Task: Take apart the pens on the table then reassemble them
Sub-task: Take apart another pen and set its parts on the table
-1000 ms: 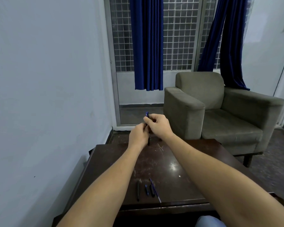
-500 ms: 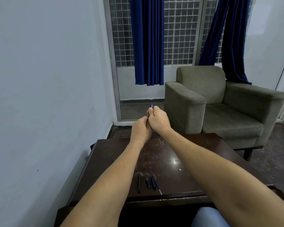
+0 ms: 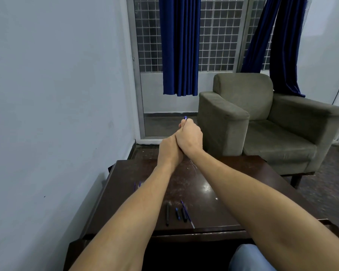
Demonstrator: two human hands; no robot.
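Both arms reach out over the far edge of a dark wooden table (image 3: 233,173). My right hand (image 3: 189,136) and my left hand (image 3: 169,151) press together, both closed around a blue pen (image 3: 185,118); only its tip shows above the right fingers, the rest is hidden in the fists. Near the table's front edge lie loose pen parts: a black barrel (image 3: 167,213), a short blue piece (image 3: 177,213), a dark piece (image 3: 184,216) and a thin blue refill (image 3: 187,214). More blue bits (image 3: 137,185) peek out beside my left forearm.
A grey-green armchair (image 3: 262,122) stands behind the table to the right. A plain wall runs along the left. Blue curtains (image 3: 179,45) hang at a gridded glass door behind. A knee in blue jeans (image 3: 249,259) shows at the bottom.
The hands have drawn tighter together and the pen has sunk into the fists, so less of it shows. The view has tilted slightly; the parts on the table have not moved.
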